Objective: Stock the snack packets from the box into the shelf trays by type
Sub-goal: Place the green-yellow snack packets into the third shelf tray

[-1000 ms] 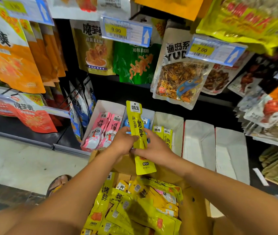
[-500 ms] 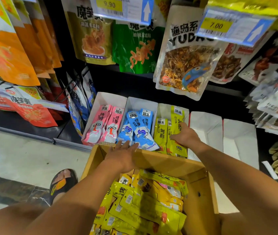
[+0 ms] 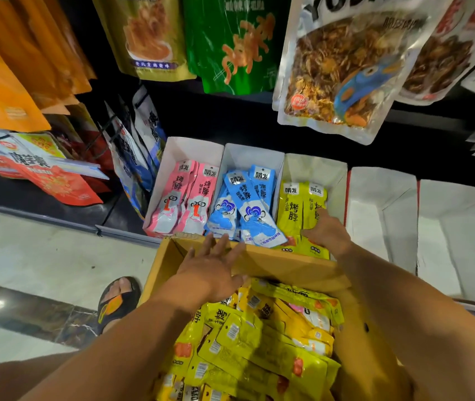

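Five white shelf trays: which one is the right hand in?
The third tray from the left, holding yellow packets; the right hand rests on them. Its left neighbours hold pink packets and blue packets.

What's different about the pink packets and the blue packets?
Pink packets sit in the leftmost tray; blue packets fill the next tray. Pink packets lie straight, side by side; one blue packet slants across the others. Both are long, with the same label on top.
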### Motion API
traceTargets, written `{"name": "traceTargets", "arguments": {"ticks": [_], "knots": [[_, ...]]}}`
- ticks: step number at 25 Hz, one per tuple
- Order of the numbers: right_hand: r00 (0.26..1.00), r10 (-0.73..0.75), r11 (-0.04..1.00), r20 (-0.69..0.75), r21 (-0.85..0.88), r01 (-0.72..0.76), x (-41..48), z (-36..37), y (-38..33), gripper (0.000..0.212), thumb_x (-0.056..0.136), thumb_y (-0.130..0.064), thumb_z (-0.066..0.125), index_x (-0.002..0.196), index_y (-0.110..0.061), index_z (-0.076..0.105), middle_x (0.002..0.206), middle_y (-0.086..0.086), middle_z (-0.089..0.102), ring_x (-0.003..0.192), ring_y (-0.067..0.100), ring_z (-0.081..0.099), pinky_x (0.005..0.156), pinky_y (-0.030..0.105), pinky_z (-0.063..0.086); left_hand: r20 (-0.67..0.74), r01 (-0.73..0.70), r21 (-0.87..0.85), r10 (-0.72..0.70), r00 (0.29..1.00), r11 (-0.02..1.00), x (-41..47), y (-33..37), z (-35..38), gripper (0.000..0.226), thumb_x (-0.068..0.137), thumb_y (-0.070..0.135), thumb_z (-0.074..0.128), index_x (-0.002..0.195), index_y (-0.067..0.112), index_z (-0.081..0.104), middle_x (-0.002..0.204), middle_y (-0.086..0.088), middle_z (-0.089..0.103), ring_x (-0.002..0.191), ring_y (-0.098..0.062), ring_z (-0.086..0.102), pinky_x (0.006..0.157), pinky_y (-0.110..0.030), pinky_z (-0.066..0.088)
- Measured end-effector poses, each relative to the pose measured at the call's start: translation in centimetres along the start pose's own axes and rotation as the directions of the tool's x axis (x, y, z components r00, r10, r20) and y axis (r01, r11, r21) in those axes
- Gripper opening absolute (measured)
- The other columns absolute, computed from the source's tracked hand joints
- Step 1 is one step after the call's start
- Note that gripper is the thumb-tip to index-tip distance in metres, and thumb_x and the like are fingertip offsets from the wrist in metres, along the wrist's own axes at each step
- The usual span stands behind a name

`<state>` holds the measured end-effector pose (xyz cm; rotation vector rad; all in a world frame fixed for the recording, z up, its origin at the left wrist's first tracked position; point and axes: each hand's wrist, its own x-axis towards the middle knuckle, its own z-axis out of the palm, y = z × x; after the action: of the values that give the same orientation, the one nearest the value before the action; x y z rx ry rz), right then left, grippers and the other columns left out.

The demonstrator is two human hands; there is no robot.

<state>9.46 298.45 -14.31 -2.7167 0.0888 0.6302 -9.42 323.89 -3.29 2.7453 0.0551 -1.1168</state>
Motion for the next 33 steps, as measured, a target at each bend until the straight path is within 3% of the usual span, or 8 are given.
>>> {"name": "traceTargets", "arguments": {"ticks": [5, 8, 11, 15, 18, 22, 27, 33], "knots": [[0.996, 0.066, 0.988, 0.063, 0.139, -0.074, 1.8, 1.4, 0.6, 0.071, 0.087, -0.025, 0.066, 0.149, -0.019, 0.033, 0.131, 0.014, 0.059, 0.108, 0.037, 0.064, 0.091, 0.042, 0.054, -0.002, 0.001, -0.009, -0.001, 1.000, 1.000, 0.0, 0.0, 0.1, 0.074, 0.102, 0.066, 0.029, 0.156, 0.049, -0.019, 0.164, 0.010, -0.030, 0.152, -0.025, -0.030, 0.126, -0.057, -0.003], [0.978, 0.181, 0.960, 0.103, 0.196, -0.198, 2.2, 1.4, 0.5, 0.017, 0.090, -0.011, 0.062, 0.103, -0.005, 0.053, 0.121, 0.021, 0.063, 0.109, 0.037, 0.064, 0.092, 0.042, 0.055, -0.003, 0.001, -0.019, -0.001, 1.000, 1.000, -0.1, 0.1, 0.0, 0.074, 0.103, 0.065, 0.030, 0.157, 0.048, -0.018, 0.165, 0.009, -0.029, 0.152, -0.025, -0.029, 0.125, -0.057, -0.001], [0.967, 0.180, 0.962, 0.182, 0.171, -0.211, 1.8, 1.3, -0.1, 0.025, 0.095, -0.012, 0.060, 0.072, -0.009, 0.050, 0.109, 0.019, 0.064, 0.109, 0.036, 0.064, 0.080, 0.032, 0.051, -0.004, 0.005, -0.015, -0.005, 1.000, 1.000, -0.2, 0.3, 0.0, 0.074, 0.103, 0.065, 0.030, 0.157, 0.048, -0.018, 0.165, 0.009, -0.029, 0.152, -0.026, -0.029, 0.125, -0.057, 0.001], [0.964, 0.222, 0.904, 0.147, 0.338, -0.260, 2.6, 1.7, 0.6, 0.019, 0.091, -0.016, 0.067, 0.100, 0.001, 0.067, 0.094, 0.017, 0.070, 0.086, 0.032, 0.070, 0.073, 0.040, 0.059, 0.005, 0.003, -0.018, -0.003, 1.000, 1.000, -0.2, 0.3, -0.1, 0.075, 0.103, 0.064, 0.031, 0.157, 0.047, -0.018, 0.165, 0.008, -0.029, 0.152, -0.027, -0.029, 0.125, -0.058, 0.002], [0.958, 0.249, 0.868, 0.143, 0.405, -0.286, 2.4, 1.5, 0.6, 0.008, 0.095, -0.014, 0.064, 0.097, -0.007, 0.062, 0.079, 0.010, 0.063, 0.068, 0.023, 0.062, 0.061, 0.032, 0.052, 0.013, 0.008, -0.029, -0.008, 1.000, 1.000, -0.2, 0.3, -0.2, 0.076, 0.102, 0.064, 0.033, 0.157, 0.047, -0.018, 0.166, 0.008, -0.029, 0.152, -0.026, -0.030, 0.125, -0.057, 0.002], [0.957, 0.277, 0.854, 0.081, 0.436, -0.284, 2.3, 1.3, -0.1, 0.033, 0.086, -0.010, 0.073, 0.114, -0.005, 0.056, 0.103, 0.016, 0.067, 0.091, 0.036, 0.068, 0.084, 0.045, 0.058, 0.022, 0.013, -0.031, -0.013, 1.000, 0.999, -0.3, 0.4, -0.3, 0.078, 0.102, 0.065, 0.034, 0.157, 0.046, -0.018, 0.165, 0.008, -0.029, 0.151, -0.026, -0.031, 0.126, -0.057, 0.003], [0.957, 0.279, 0.938, -0.078, 0.233, -0.255, 0.4, 0.3, -0.9, 0.053, 0.091, -0.006, 0.059, 0.138, -0.001, 0.034, 0.135, 0.025, 0.048, 0.121, 0.043, 0.051, 0.084, 0.040, 0.047, 0.035, 0.019, -0.024, -0.018, 0.999, 1.000, -0.3, 0.5, -0.2, 0.079, 0.102, 0.064, 0.035, 0.157, 0.045, -0.020, 0.165, 0.007, -0.031, 0.151, -0.027, -0.032, 0.126, -0.058, 0.003], [0.984, 0.027, 0.996, -0.176, -0.074, -0.040, -1.4, 1.2, -0.2, 0.039, 0.092, -0.008, 0.057, 0.128, -0.003, 0.045, 0.128, 0.021, 0.042, 0.115, 0.043, 0.050, 0.091, 0.047, 0.049, 0.038, 0.018, -0.018, -0.017, 0.999, 1.000, -0.2, 0.5, -0.2, 0.080, 0.102, 0.063, 0.035, 0.157, 0.045, -0.020, 0.165, 0.007, -0.031, 0.151, -0.028, -0.032, 0.126, -0.059, 0.003]]}}
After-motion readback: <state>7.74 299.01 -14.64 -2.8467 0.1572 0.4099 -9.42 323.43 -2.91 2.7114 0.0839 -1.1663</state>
